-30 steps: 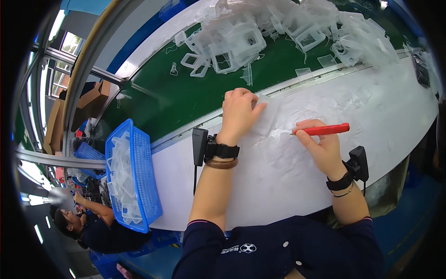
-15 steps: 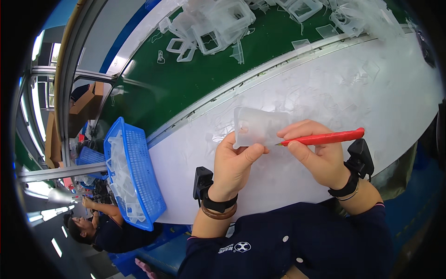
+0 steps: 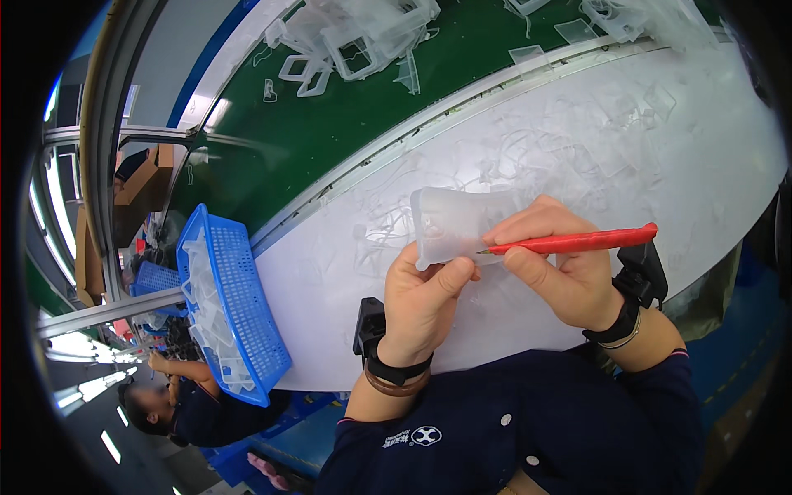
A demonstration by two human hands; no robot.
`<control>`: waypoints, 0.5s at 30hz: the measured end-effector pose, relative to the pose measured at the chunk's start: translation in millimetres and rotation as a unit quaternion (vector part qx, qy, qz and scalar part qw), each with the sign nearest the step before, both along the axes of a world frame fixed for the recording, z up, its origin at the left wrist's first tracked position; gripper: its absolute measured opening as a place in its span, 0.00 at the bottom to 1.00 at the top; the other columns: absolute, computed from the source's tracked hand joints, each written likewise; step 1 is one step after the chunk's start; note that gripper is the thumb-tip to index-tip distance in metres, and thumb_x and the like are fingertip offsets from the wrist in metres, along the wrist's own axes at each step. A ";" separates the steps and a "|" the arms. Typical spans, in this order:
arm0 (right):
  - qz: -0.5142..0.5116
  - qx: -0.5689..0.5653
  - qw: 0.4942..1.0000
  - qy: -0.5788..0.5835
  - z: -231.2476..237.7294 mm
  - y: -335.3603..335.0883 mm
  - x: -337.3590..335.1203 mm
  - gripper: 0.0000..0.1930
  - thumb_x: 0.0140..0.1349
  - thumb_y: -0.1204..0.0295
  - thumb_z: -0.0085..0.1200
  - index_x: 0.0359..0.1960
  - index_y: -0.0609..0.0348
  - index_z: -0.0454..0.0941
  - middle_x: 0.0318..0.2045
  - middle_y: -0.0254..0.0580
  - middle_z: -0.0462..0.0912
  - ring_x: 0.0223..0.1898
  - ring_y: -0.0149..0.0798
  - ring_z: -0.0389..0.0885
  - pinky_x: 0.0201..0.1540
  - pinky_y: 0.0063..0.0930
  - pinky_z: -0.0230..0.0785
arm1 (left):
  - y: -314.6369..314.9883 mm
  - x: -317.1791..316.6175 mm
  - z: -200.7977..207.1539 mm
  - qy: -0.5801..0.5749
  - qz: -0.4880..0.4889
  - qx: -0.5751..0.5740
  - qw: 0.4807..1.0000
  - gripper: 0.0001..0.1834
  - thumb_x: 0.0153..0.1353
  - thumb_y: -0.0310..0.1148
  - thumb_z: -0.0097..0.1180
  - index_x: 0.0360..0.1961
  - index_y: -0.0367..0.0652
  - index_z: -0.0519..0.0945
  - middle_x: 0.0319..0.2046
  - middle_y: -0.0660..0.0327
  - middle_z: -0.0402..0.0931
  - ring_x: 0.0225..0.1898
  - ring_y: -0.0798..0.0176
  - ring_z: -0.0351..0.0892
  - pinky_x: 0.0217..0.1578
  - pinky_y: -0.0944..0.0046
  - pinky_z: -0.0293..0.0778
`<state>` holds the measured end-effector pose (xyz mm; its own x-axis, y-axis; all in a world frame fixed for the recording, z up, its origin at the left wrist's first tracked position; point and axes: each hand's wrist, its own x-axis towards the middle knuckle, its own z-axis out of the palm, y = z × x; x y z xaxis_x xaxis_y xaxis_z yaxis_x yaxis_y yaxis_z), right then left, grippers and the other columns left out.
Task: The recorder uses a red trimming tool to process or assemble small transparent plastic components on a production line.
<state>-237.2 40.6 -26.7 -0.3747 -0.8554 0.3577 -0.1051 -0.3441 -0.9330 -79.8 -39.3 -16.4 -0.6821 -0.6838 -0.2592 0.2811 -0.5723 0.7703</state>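
Observation:
My left hand (image 3: 425, 299) is closed on a frosted, translucent plastic sleeve-like piece (image 3: 455, 216), its thumb against the near edge. The piece is held up over the white table, its flared end on the left. A slim red-handled trimming knife (image 3: 590, 241) lies in the closed fingers of my right hand (image 3: 569, 276). Its thin pointed tip touches or nearly touches the near edge of the piece, just right of my left thumb. My right fingertips hide part of the piece's right end.
Thin clear plastic scraps litter the white table (image 3: 330, 330). A blue basket (image 3: 262, 309) of translucent pieces stands at the left. Beyond a metal rail, a green surface (image 3: 289, 148) bears a heap of frame-like plastic pieces (image 3: 363, 41). Another person (image 3: 194, 408) works at far left.
The knife tip has moved slightly left along the piece's near edge. The piece is turned slightly, and my left fingers show less through it. The whole view has shifted a little.

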 end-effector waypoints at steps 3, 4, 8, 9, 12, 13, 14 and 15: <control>-0.001 -0.001 1.000 0.002 -1.4 -0.1 -0.1 0.05 0.54 0.75 0.58 0.33 0.59 0.79 0.29 0.33 0.81 0.31 0.31 0.73 0.33 0.23 0.64 | 1.6 -1.9 1.7 -0.004 0.007 0.005 1.000 0.13 0.56 0.22 0.57 0.43 0.37 0.75 0.38 0.58 0.76 0.37 0.65 0.74 0.40 0.65 0.71; -0.001 -0.003 1.000 0.004 -1.9 -0.3 -0.3 0.05 0.54 0.75 0.58 0.33 0.59 0.79 0.29 0.33 0.81 0.31 0.31 0.73 0.33 0.23 0.64 | 2.1 -2.4 2.2 -0.008 0.011 0.007 1.000 0.13 0.56 0.22 0.57 0.43 0.37 0.75 0.38 0.58 0.76 0.37 0.65 0.74 0.40 0.65 0.71; -0.002 -0.007 1.000 0.014 -1.0 -0.8 -1.1 0.05 0.54 0.75 0.58 0.33 0.59 0.79 0.29 0.34 0.81 0.31 0.31 0.73 0.34 0.24 0.64 | 2.6 -2.7 0.7 -0.010 0.008 0.009 1.000 0.13 0.56 0.23 0.57 0.44 0.37 0.74 0.38 0.58 0.76 0.37 0.66 0.74 0.40 0.66 0.71; -0.003 -0.008 1.000 0.021 -0.6 -0.9 -1.3 0.05 0.54 0.75 0.58 0.33 0.59 0.79 0.30 0.34 0.81 0.30 0.32 0.73 0.34 0.24 0.64 | 3.2 -2.9 0.0 -0.010 0.010 0.012 1.000 0.13 0.56 0.23 0.57 0.44 0.37 0.74 0.38 0.58 0.76 0.37 0.66 0.74 0.40 0.66 0.71; -0.023 -0.035 0.989 0.140 -0.1 -4.6 -3.5 0.07 0.51 0.75 0.60 0.33 0.59 0.78 0.30 0.36 0.81 0.28 0.35 0.74 0.33 0.25 0.65 | 5.5 -5.7 2.2 -0.032 0.025 0.021 0.999 0.13 0.57 0.23 0.57 0.44 0.37 0.74 0.38 0.59 0.76 0.36 0.67 0.74 0.39 0.67 0.71; -0.031 -0.048 0.979 0.195 -0.2 -6.2 -3.8 0.08 0.50 0.74 0.60 0.33 0.59 0.78 0.30 0.37 0.81 0.28 0.37 0.74 0.32 0.25 0.65 | 6.3 -6.4 3.0 -0.042 0.032 0.025 0.998 0.13 0.57 0.24 0.56 0.44 0.37 0.74 0.37 0.59 0.76 0.35 0.67 0.74 0.38 0.67 0.71; -0.051 -0.060 0.973 0.216 -1.1 -6.1 -2.6 0.09 0.49 0.75 0.60 0.33 0.60 0.77 0.30 0.38 0.80 0.27 0.38 0.74 0.31 0.26 0.66 | 6.9 -8.3 2.6 -0.044 0.030 0.030 0.998 0.12 0.57 0.24 0.56 0.44 0.37 0.74 0.37 0.59 0.76 0.35 0.67 0.74 0.38 0.67 0.71; -0.071 -0.071 0.966 0.238 -4.6 -6.7 0.9 0.10 0.48 0.75 0.61 0.33 0.60 0.76 0.29 0.39 0.80 0.26 0.40 0.74 0.30 0.27 0.66 | 7.5 -9.3 1.1 -0.047 0.028 0.034 0.998 0.12 0.58 0.24 0.56 0.44 0.37 0.74 0.37 0.60 0.76 0.34 0.67 0.74 0.38 0.68 0.71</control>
